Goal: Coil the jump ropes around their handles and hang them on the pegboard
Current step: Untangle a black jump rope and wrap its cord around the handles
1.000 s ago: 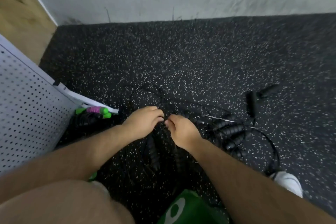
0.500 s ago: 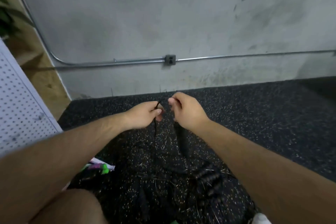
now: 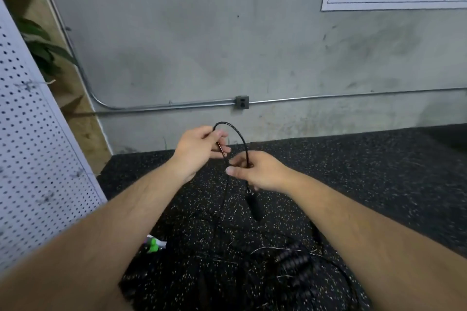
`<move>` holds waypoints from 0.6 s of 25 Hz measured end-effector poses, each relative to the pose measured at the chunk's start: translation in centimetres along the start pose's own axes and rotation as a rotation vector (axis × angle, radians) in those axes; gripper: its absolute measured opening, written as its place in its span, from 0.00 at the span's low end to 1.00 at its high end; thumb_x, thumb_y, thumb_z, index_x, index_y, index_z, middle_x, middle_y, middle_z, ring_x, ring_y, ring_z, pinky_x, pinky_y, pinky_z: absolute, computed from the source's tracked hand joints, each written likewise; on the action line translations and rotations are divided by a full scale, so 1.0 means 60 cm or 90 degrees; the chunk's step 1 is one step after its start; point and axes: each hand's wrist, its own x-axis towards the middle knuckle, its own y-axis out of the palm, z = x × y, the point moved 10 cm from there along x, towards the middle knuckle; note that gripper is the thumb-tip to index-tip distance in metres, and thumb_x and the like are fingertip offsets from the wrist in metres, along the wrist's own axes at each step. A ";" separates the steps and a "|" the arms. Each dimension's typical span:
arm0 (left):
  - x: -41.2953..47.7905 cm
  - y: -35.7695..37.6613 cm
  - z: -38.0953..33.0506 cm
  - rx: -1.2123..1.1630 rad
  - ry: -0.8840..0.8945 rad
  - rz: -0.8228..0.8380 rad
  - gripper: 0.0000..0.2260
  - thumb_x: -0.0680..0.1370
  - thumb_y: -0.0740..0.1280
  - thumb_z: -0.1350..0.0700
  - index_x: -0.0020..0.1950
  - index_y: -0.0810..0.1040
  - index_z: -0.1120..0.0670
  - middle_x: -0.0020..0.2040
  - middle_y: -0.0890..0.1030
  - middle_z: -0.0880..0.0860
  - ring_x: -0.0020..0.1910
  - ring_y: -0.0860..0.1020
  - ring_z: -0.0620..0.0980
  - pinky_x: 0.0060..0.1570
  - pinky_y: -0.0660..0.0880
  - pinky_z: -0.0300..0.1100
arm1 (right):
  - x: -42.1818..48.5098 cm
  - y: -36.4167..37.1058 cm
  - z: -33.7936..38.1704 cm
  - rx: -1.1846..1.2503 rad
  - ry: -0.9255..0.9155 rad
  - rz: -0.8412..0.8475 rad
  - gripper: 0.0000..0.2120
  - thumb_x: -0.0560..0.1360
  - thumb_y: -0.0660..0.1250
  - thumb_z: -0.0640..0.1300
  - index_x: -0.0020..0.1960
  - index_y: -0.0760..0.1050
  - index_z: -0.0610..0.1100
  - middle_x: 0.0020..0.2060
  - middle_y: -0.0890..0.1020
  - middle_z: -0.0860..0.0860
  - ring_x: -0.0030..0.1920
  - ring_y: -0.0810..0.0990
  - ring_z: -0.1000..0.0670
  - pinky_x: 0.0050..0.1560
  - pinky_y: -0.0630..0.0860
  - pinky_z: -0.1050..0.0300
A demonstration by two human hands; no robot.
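Observation:
A thin black jump rope (image 3: 238,134) arches between my two hands in front of me. My left hand (image 3: 198,150) pinches one side of the arch. My right hand (image 3: 257,171) grips the other side, and a black handle (image 3: 254,206) dangles just below it. From the left hand the cord drops toward the floor. More black jump ropes (image 3: 295,264) with ribbed handles lie in a tangle on the speckled floor below my right forearm. The white pegboard (image 3: 32,159) leans at the left edge.
A green and purple handle (image 3: 151,245) lies on the black speckled floor mat (image 3: 379,171) near the pegboard's foot. A grey concrete wall (image 3: 202,45) with a metal conduit and outlet box (image 3: 242,102) stands ahead. A plant (image 3: 38,43) sits behind the pegboard.
Both hands have lifted the black rope up from the floor pile and moved apart, so an arch of cord now spans them. The view has tilted upward toward the wall.

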 end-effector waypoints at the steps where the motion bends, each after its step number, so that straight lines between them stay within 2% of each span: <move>1: -0.003 0.005 -0.013 -0.024 0.007 -0.003 0.09 0.85 0.62 0.58 0.51 0.82 0.58 0.39 0.83 0.53 0.39 0.85 0.49 0.41 0.81 0.41 | 0.005 0.022 0.000 0.028 0.007 0.037 0.16 0.75 0.73 0.56 0.57 0.79 0.49 0.37 0.80 0.54 0.27 0.76 0.59 0.31 0.71 0.65; 4: -0.005 0.015 -0.025 -0.088 0.006 0.010 0.09 0.85 0.62 0.58 0.52 0.82 0.59 0.41 0.83 0.54 0.40 0.83 0.48 0.45 0.83 0.42 | 0.015 0.050 0.007 0.034 0.004 0.070 0.08 0.78 0.72 0.50 0.49 0.82 0.45 0.33 0.81 0.55 0.29 0.76 0.59 0.35 0.73 0.63; 6: 0.000 0.023 -0.010 -0.095 -0.020 0.079 0.10 0.84 0.62 0.55 0.56 0.81 0.58 0.49 0.84 0.55 0.48 0.84 0.49 0.51 0.82 0.43 | 0.022 0.028 0.014 0.014 0.000 0.003 0.09 0.80 0.68 0.49 0.44 0.82 0.46 0.31 0.81 0.55 0.28 0.76 0.59 0.36 0.72 0.61; 8: -0.008 0.043 0.030 -0.008 -0.062 0.204 0.11 0.84 0.61 0.51 0.60 0.80 0.53 0.56 0.85 0.52 0.57 0.83 0.48 0.57 0.80 0.45 | 0.025 -0.012 0.021 0.015 0.001 -0.091 0.11 0.81 0.66 0.51 0.43 0.80 0.48 0.29 0.79 0.55 0.27 0.75 0.58 0.34 0.72 0.60; 11: -0.046 0.080 0.102 0.236 -0.093 0.420 0.10 0.84 0.63 0.52 0.63 0.79 0.50 0.58 0.85 0.46 0.59 0.81 0.43 0.61 0.77 0.44 | 0.026 -0.046 0.018 0.109 0.016 -0.144 0.10 0.82 0.65 0.51 0.45 0.81 0.50 0.31 0.80 0.56 0.30 0.76 0.56 0.36 0.72 0.59; 13: -0.046 0.080 0.124 0.323 -0.088 0.425 0.09 0.83 0.65 0.54 0.62 0.80 0.50 0.56 0.85 0.45 0.56 0.82 0.41 0.59 0.79 0.43 | 0.028 -0.048 0.015 0.165 0.013 -0.144 0.10 0.82 0.65 0.51 0.46 0.82 0.49 0.31 0.80 0.56 0.31 0.75 0.55 0.35 0.72 0.57; 15: -0.028 0.064 0.116 0.341 -0.077 0.345 0.07 0.83 0.65 0.56 0.57 0.82 0.52 0.51 0.85 0.48 0.52 0.83 0.44 0.53 0.82 0.43 | 0.031 -0.051 0.014 0.171 0.011 -0.158 0.11 0.82 0.64 0.51 0.48 0.82 0.47 0.31 0.79 0.56 0.30 0.74 0.56 0.35 0.70 0.57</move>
